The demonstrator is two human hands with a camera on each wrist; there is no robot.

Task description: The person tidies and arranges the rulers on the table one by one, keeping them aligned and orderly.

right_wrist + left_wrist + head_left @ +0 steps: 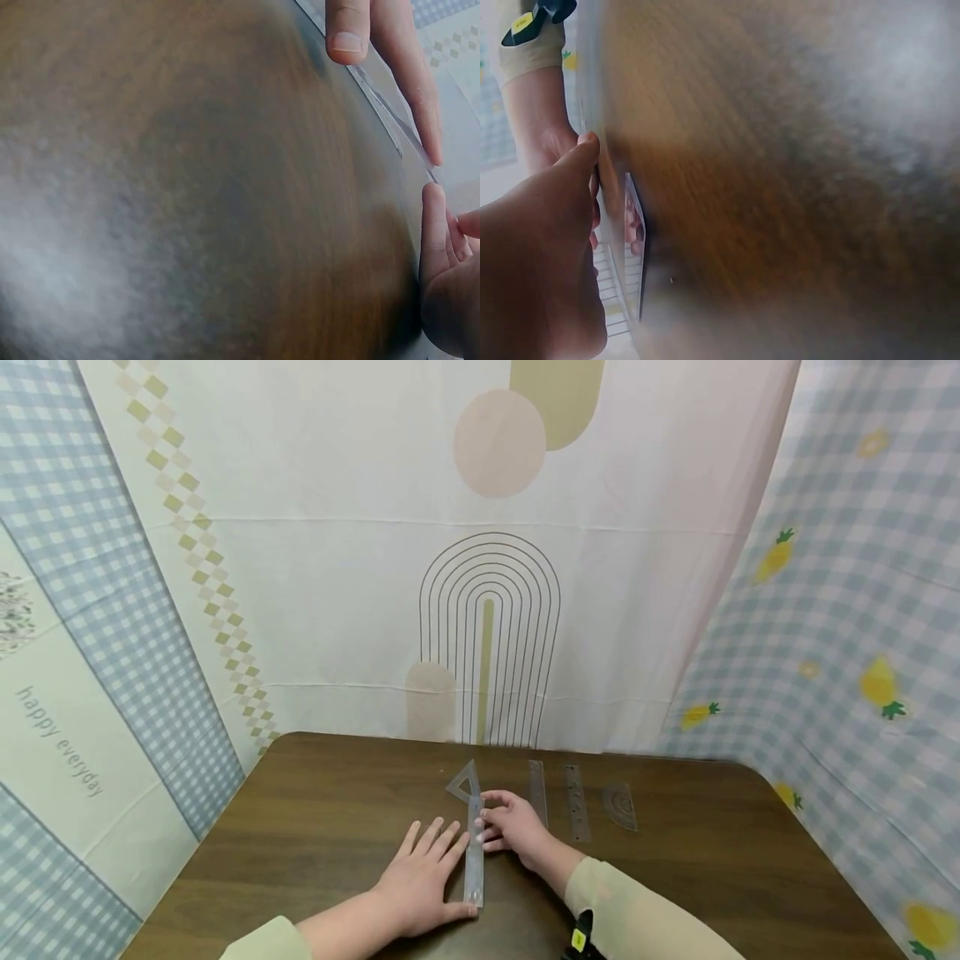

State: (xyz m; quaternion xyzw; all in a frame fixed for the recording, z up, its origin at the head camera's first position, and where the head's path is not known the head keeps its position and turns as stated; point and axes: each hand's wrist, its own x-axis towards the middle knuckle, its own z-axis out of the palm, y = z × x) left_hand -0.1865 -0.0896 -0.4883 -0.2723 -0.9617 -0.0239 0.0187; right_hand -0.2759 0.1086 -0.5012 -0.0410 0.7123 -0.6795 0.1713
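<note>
A clear ruler point(474, 868) lies lengthwise on the brown table, its far end meeting a corner of a clear set square point(467, 783); whether they overlap I cannot tell. My left hand point(420, 881) rests beside the ruler, fingers spread, the thumb at its near end and the index finger by its left edge. From the right, the fingertips of my right hand point(521, 833) touch the ruler's upper part, the fingers loosely bent. In the left wrist view the set square point(634, 247) shows at a low angle. Both hands appear in the right wrist view, the right hand point(450, 277) at lower right.
Right of my right hand lie another clear ruler point(537, 789), a ruler with cut-out holes point(576, 803) and a clear protractor point(619, 807). The wooden table point(322, 802) ends at a patterned cloth point(337, 610) behind it.
</note>
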